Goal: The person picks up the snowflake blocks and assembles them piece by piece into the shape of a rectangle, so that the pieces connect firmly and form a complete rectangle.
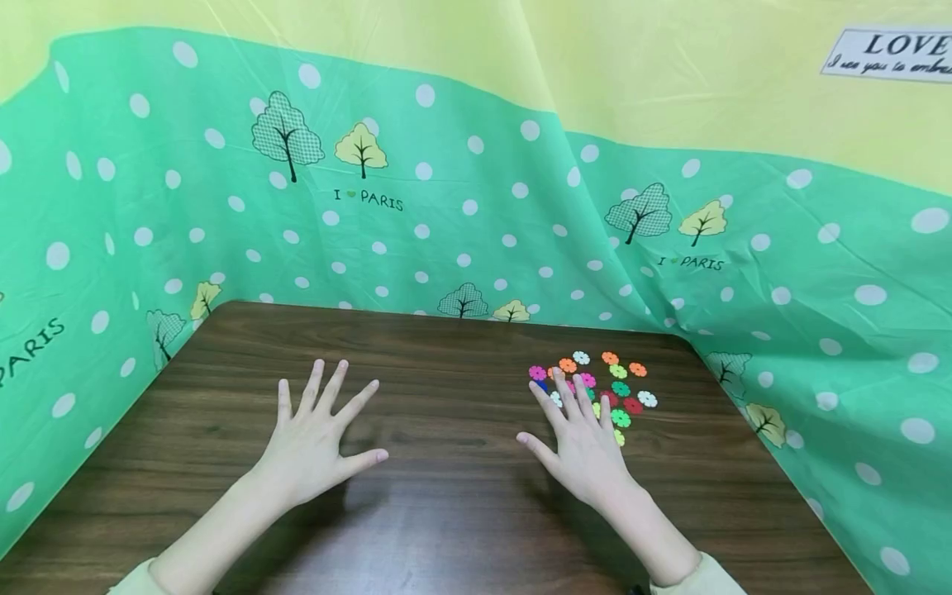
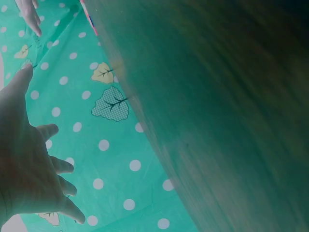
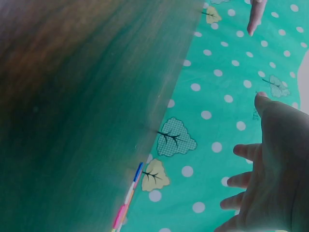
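In the head view, the left hand [image 1: 308, 450] is spread palm down above the left half of the brown table, holding nothing. The right hand [image 1: 587, 454], fingers spread too, hovers at the near edge of a group of flower-shaped pieces and covers some of them from view. Among the pieces are a green one [image 1: 621, 418], a white one [image 1: 647, 399] and an orange one [image 1: 637, 369]. Both wrist views show the hands raised off the tabletop: the left hand [image 2: 34, 169] and the right hand [image 3: 275, 169], with the pieces [image 3: 129, 193] lying flat, seen edge-on.
The dark wood-grain table [image 1: 439, 496] fills the lower part of the head view. Behind it and along both sides hangs a green and yellow cloth [image 1: 446, 240] with white dots and printed trees.
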A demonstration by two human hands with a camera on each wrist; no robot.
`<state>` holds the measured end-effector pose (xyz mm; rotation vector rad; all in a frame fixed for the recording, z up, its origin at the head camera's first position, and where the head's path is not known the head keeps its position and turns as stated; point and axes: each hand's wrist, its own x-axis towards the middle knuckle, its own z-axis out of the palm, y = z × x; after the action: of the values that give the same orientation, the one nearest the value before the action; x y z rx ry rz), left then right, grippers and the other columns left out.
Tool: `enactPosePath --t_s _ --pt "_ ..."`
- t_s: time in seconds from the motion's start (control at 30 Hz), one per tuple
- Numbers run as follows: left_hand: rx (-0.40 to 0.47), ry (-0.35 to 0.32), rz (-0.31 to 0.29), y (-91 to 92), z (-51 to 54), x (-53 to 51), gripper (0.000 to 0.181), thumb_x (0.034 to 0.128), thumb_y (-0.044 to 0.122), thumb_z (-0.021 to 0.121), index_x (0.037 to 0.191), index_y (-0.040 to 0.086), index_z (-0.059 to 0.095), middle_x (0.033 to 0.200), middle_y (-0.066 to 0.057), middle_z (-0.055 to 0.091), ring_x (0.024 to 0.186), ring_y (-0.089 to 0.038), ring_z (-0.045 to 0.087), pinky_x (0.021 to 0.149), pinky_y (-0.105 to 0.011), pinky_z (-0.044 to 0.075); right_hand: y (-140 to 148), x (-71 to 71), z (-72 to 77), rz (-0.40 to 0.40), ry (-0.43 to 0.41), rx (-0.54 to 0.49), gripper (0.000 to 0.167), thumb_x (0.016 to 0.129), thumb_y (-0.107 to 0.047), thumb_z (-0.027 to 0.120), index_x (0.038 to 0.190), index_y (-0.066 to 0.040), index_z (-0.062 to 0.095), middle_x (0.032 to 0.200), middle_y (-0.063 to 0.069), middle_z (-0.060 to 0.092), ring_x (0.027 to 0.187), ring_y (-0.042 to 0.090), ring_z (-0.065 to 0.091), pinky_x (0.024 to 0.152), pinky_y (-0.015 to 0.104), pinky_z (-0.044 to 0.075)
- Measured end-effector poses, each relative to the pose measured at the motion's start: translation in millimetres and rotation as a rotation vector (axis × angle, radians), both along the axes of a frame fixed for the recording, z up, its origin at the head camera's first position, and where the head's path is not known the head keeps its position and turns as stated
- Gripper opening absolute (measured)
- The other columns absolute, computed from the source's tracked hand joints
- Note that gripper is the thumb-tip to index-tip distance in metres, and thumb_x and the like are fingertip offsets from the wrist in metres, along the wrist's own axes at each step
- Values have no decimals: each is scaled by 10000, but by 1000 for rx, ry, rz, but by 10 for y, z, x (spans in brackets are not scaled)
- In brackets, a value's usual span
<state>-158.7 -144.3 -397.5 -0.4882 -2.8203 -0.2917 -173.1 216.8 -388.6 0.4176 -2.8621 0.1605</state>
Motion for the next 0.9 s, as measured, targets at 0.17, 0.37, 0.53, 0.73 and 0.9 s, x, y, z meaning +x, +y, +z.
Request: enactPosePath --t_s 0.17,0.37,0.53,0.73,0.9 --pt "3 5 -7 -9 -14 -1 864 777 758 494 1493 365 213 1582 -135 71 1439 -356 -93 1035 -677 -137 6 2 2 7 -4 0 768 852 -718 407 1496 -340 226 1586 59 123 1448 345 28 1061 693 83" --pt "1 8 -11 -5 -2 -6 861 783 768 467 1496 363 204 1582 -139 63 1437 -351 -110 1032 -667 -155 6 -2 18 12 -2 -8 775 848 -720 412 1496 -340 222 1588 50 111 1450 341 21 1062 691 83" --pt "-4 5 -6 -2 29 -14 856 788 782 431 1497 369 189 1584 -132 44 1436 -352 -111 1031 -669 -154 -2 -8 19 23 4 -2 778 850 -714 417 1499 -338 210 1591 40 89 1454 313 -2 1068 684 83" --pt "-2 14 -4 18 48 -48 858 787 768 460 1497 375 182 1586 -125 41 1438 -348 -109 1034 -679 -136 36 -25 53 38 19 -22 786 851 -679 474 1500 -313 225 1584 76 123 1455 316 13 1076 673 83" --pt "2 50 -16 91 98 -116 883 770 794 444 1499 378 169 1586 -119 49 1440 -344 -99 1044 -670 -131 133 -71 115 49 51 -48 781 856 -642 513 1500 -298 236 1592 48 84 1457 297 12 1073 674 99"
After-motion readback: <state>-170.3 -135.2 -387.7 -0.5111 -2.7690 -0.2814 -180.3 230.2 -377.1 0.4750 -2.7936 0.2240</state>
